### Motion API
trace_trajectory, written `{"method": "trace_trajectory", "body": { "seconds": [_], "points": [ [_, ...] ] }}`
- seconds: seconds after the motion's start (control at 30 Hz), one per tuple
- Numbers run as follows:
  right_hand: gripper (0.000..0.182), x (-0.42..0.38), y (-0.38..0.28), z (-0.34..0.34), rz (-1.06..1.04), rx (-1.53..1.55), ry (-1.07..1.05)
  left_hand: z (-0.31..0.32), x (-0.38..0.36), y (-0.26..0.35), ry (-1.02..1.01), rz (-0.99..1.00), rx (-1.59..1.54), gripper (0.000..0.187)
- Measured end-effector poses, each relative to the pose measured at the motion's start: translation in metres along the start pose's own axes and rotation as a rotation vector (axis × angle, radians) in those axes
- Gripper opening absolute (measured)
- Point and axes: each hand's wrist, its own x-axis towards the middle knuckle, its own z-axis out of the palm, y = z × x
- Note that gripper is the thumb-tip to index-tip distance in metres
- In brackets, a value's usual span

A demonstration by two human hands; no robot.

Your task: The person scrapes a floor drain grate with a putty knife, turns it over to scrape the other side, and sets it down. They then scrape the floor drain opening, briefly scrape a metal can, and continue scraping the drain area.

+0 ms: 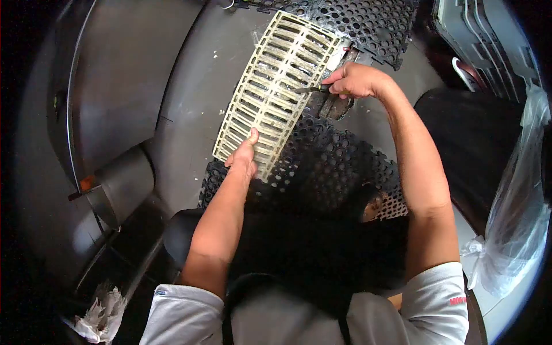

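Note:
A cream-coloured slotted drain grate runs diagonally in front of me, dirty marks along its slats. Its lower end is gripped by my left hand, with the thumb lying on the upper face. My right hand is closed around the dark handle of a small knife. The thin blade points left and overlaps the slots at the grate's right side. Just under my right hand lies a dirty, dark channel in the floor.
Black perforated rubber mats cover parts of the grey floor. A clear plastic bag hangs at the right, below grey panels. Crumpled paper lies at lower left, and a grey cylinder is above it.

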Motion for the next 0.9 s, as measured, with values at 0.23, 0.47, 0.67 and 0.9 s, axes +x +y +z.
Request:
{"method": "trace_trajectory", "body": {
  "seconds": [0.23, 0.47, 0.67, 0.9],
  "points": [
    [0.037, -0.009, 0.006, -0.006, 0.039, 0.239, -0.055, 0.009, -0.023, -0.001, 0.04, 0.054, -0.015, 0.163],
    [0.037, -0.01, 0.002, 0.001, 0.045, 0.198, -0.015, 0.041, -0.087, -0.002, 0.25, 0.13, -0.06, 0.163],
    [0.039, -0.003, 0.007, 0.0, 0.008, 0.085, -0.025, 0.027, -0.051, 0.0, 0.212, 0.083, 0.003, 0.162],
    [0.04, 0.021, 0.012, 0.016, -0.154, -0.112, 0.055, -0.001, 0.007, 0.002, -0.063, 0.033, 0.065, 0.144]
  ]
}}
